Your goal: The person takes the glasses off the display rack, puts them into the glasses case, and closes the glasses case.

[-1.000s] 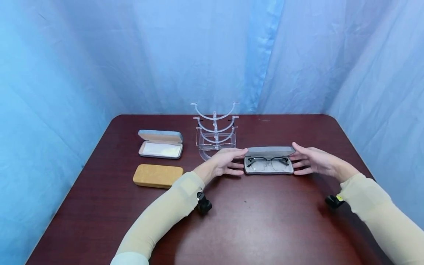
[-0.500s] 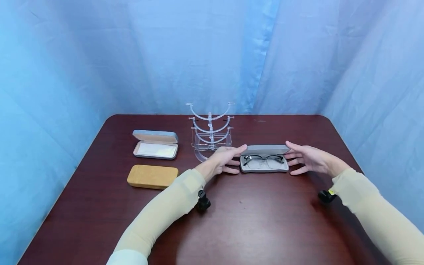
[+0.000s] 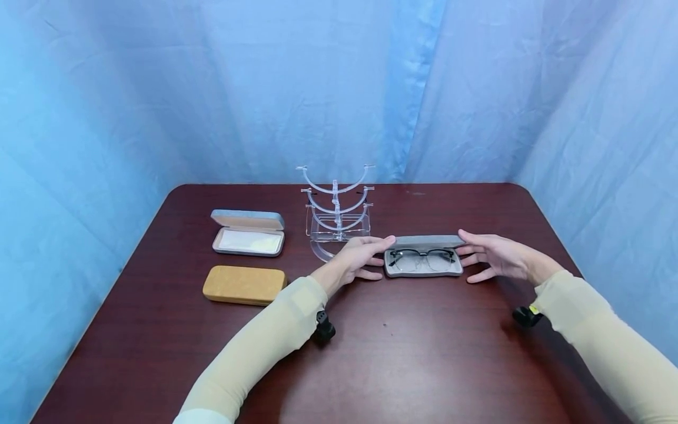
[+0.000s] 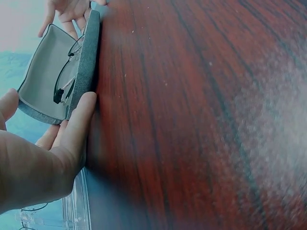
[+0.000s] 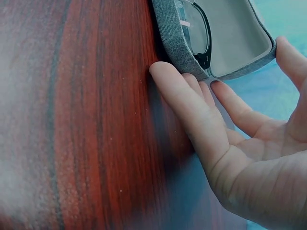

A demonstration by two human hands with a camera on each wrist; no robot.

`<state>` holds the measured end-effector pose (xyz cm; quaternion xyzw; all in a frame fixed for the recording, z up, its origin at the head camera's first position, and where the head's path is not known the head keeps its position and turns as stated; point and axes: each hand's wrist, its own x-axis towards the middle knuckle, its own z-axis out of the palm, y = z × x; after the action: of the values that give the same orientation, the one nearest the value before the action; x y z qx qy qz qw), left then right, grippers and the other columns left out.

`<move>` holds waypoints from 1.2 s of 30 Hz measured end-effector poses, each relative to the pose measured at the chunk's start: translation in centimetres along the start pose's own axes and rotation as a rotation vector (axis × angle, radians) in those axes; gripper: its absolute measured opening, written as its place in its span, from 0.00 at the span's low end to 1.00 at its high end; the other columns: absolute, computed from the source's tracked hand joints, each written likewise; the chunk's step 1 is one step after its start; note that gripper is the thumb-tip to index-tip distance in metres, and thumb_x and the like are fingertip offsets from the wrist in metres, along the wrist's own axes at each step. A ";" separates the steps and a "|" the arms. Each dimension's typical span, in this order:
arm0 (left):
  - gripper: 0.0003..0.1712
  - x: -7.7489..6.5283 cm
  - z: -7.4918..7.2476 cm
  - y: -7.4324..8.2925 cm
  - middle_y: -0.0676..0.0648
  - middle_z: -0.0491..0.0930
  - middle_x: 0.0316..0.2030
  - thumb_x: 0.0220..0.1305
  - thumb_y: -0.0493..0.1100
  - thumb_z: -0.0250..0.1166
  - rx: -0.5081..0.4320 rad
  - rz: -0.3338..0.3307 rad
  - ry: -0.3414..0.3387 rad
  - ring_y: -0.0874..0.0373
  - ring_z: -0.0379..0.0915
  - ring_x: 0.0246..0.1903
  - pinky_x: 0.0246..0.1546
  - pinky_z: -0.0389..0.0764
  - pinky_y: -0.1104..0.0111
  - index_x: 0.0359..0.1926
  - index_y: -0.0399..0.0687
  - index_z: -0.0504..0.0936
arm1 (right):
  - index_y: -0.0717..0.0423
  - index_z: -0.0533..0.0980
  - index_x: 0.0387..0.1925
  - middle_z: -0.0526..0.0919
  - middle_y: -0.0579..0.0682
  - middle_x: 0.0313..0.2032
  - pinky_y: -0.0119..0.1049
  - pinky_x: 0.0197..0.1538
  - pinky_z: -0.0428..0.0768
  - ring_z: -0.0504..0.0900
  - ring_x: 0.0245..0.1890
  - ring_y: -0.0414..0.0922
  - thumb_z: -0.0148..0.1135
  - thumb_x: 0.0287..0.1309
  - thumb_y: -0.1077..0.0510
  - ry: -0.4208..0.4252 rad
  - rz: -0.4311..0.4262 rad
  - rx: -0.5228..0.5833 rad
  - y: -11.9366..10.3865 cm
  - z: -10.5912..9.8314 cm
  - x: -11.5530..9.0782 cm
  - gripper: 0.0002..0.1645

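Note:
A grey glasses case [image 3: 424, 274] lies with its lid [image 3: 429, 241] raised, at the right of the table. Inside its tray rest black-topped eyeglasses [image 3: 422, 253] with clear lenses. On the case's left side is my left hand [image 3: 360, 257], thumb at the lid's corner and fingers extended by the tray's end. My right hand [image 3: 500, 254] mirrors it on the right, its thumb tip against the lid's edge in the right wrist view and its straight fingers [image 5: 192, 108] beside the tray. The back of the case is hidden in both wrist views.
A clear tiered glasses stand [image 3: 339, 221] is behind my left hand. Further left, another open case [image 3: 249, 221] holds a white cloth [image 3: 251, 240]. A closed mustard-yellow case [image 3: 243, 284] lies in front of it, by the left sleeve. Blue curtains [image 3: 265, 88] surround the dark wooden table [image 3: 413, 353].
The whole head view has shifted slightly, moving everything a little left in it. Both thumbs have dipped a little with the lid, which stands slightly lower. The eyeglasses stay in the tray.

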<state>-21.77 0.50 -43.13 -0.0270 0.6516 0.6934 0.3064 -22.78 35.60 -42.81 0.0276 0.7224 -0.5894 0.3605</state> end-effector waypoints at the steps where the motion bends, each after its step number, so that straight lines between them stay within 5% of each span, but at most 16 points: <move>1: 0.31 0.0 0.0 0.0 0.46 0.75 0.62 0.61 0.62 0.73 0.002 0.002 -0.002 0.47 0.77 0.57 0.45 0.87 0.53 0.58 0.49 0.83 | 0.50 0.36 0.82 0.49 0.68 0.77 0.60 0.56 0.80 0.62 0.71 0.63 0.47 0.75 0.34 -0.002 0.000 -0.002 0.0 0.0 0.0 0.50; 16: 0.29 0.2 -0.4 0.0 0.47 0.77 0.60 0.60 0.60 0.74 0.014 -0.004 -0.019 0.48 0.78 0.56 0.45 0.86 0.52 0.56 0.50 0.84 | 0.53 0.36 0.81 0.47 0.67 0.77 0.59 0.58 0.79 0.61 0.70 0.61 0.47 0.77 0.37 -0.034 -0.008 -0.001 0.1 0.0 0.1 0.49; 23: 0.36 0.1 -0.5 0.2 0.48 0.79 0.57 0.60 0.56 0.75 -0.001 -0.021 -0.026 0.47 0.77 0.57 0.46 0.86 0.51 0.64 0.46 0.78 | 0.58 0.44 0.80 0.50 0.67 0.75 0.57 0.60 0.78 0.74 0.61 0.51 0.50 0.78 0.44 -0.052 -0.040 0.038 0.4 -0.4 0.1 0.44; 29: 0.33 0.0 -0.5 -0.2 0.45 0.81 0.55 0.61 0.45 0.76 -0.018 -0.004 -0.038 0.48 0.79 0.55 0.47 0.86 0.52 0.65 0.44 0.77 | 0.60 0.50 0.79 0.59 0.54 0.70 0.54 0.61 0.78 0.78 0.57 0.45 0.55 0.76 0.54 -0.056 -0.075 0.028 0.7 -0.4 -0.1 0.40; 36: 0.26 -0.1 -0.1 -1.2 0.41 0.80 0.53 0.57 0.30 0.75 0.009 0.065 0.015 0.52 0.83 0.46 0.46 0.86 0.58 0.58 0.41 0.82 | 0.64 0.52 0.77 0.52 0.68 0.69 0.51 0.57 0.82 0.82 0.51 0.46 0.70 0.63 0.60 0.016 -0.114 -0.106 0.8 0.9 0.2 0.49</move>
<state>-21.14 0.35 -44.18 -0.0095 0.6575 0.6998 0.2791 -22.09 34.94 -43.61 -0.0279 0.7557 -0.5696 0.3218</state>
